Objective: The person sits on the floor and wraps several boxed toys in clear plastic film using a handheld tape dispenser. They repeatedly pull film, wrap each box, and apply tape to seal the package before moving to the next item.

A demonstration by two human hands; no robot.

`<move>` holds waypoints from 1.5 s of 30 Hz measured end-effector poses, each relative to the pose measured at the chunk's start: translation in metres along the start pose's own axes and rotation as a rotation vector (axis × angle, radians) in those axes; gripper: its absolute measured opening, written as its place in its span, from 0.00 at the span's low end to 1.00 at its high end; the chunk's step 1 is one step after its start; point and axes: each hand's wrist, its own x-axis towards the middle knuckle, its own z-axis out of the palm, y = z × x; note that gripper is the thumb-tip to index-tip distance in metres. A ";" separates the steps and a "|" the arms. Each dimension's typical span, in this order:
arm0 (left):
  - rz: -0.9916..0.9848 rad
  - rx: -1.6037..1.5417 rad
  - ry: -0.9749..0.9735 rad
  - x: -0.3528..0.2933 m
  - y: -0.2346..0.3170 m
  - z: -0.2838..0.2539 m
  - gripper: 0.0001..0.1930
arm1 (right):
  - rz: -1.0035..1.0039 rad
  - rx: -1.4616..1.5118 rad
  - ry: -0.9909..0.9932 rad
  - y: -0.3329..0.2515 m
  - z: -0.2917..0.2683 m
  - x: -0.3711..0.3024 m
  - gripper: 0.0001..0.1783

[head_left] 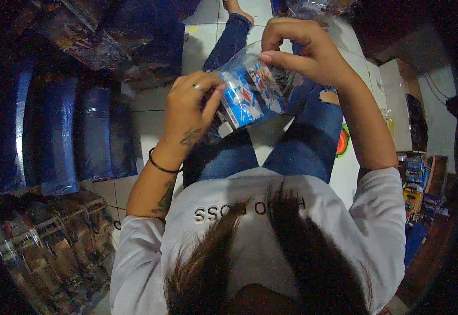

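Above my lap, both hands hold a clear plastic bag. Inside it lies a flat blue pack with colourful cartoon pictures; a dark gap runs between its two printed parts. My left hand grips the bag and pack at their left edge, thumb on the near side and fingers curled behind. At the bag's upper right edge my right hand pinches the film between thumb and bent forefinger. The bag is tilted, and its lower part hangs over my thighs.
Dark blue wrapped packages stand at the left, with plastic-wrapped brown bundles nearer. A red-orange round object with a green rim lies beside my right thigh. Colourful packs fill a box at the right. White floor tiles show ahead.
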 end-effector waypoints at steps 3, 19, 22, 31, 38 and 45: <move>0.017 0.067 -0.062 -0.003 -0.002 -0.012 0.07 | -0.021 0.114 0.094 0.005 0.002 0.000 0.09; -0.425 -0.753 -0.097 0.055 0.018 0.007 0.10 | -0.280 -0.496 0.202 -0.010 -0.003 0.020 0.09; -0.300 -0.637 0.033 0.056 0.020 0.012 0.10 | -0.168 -0.329 -0.075 -0.010 -0.014 0.027 0.08; -0.358 -0.614 -0.333 0.068 0.007 0.001 0.12 | 0.041 0.018 -0.384 0.006 -0.022 0.040 0.10; -0.533 -0.863 -0.352 0.063 0.008 0.008 0.13 | -0.389 -0.714 -0.192 -0.005 -0.012 0.021 0.07; -0.108 -0.210 -0.352 0.074 -0.005 -0.001 0.14 | -0.152 -0.356 -0.353 -0.007 -0.026 0.031 0.07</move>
